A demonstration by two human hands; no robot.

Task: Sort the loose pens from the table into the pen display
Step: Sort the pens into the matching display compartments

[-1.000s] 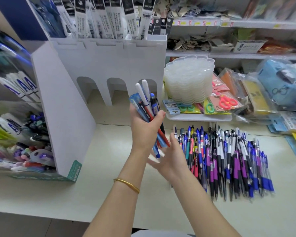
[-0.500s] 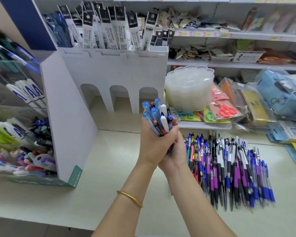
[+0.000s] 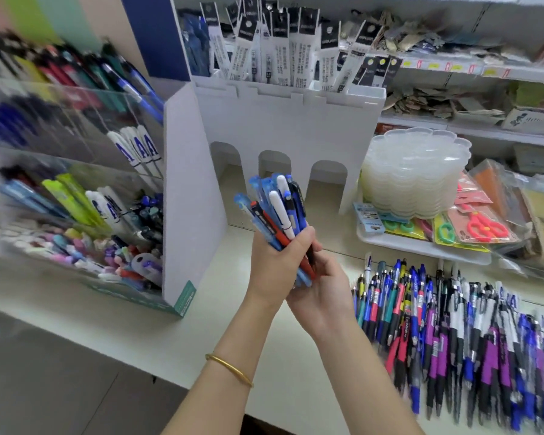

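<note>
My left hand (image 3: 275, 262) grips a bundle of pens (image 3: 280, 211), blue, white and red, held upright above the table. Under the bundle's lower ends sits my right hand (image 3: 322, 293), palm up, its fingers curled against the pens. A wide spread of loose pens (image 3: 453, 334), purple, blue, black and red, lies in rows on the table to the right. The pen display (image 3: 76, 189), with clear tiered compartments full of pens and a white side panel, stands at the left, blurred.
A white refill stand (image 3: 289, 120) with arched openings holds packaged refills behind my hands. To the right of it a stack of clear plastic lids (image 3: 412, 171) sits on a tray with scissors (image 3: 481, 227). Store shelves run along the back.
The view has swung left, bringing the pen display further into sight. My hands still hold the bundle together, now slightly lower and nearer the display, with the right hand cupped under the tips.
</note>
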